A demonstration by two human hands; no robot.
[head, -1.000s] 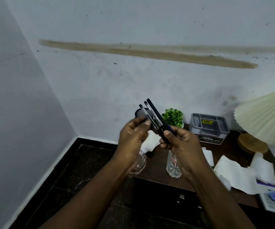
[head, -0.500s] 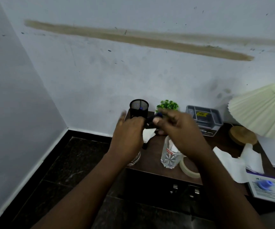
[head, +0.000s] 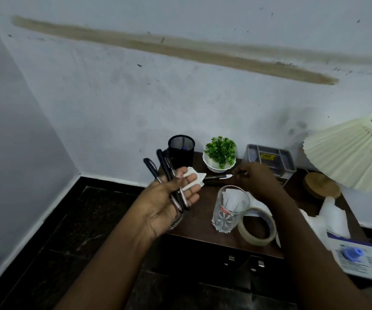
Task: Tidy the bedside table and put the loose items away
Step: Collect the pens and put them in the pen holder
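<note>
Now | L hand [head: 174, 193] clamps pens [head: 164, 163], bunched likely for mesh cup [head: 181, 148], table [head: 203, 220] back-left corner | R hand [head: 256, 177] at stray pen [head: 218, 177], grip unclear

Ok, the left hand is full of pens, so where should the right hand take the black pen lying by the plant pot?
Probably pinch the black pen with the white end near that white end, from above and from the right. It lies flat on the dark wooden table, white end pointing at the right hand.
</note>
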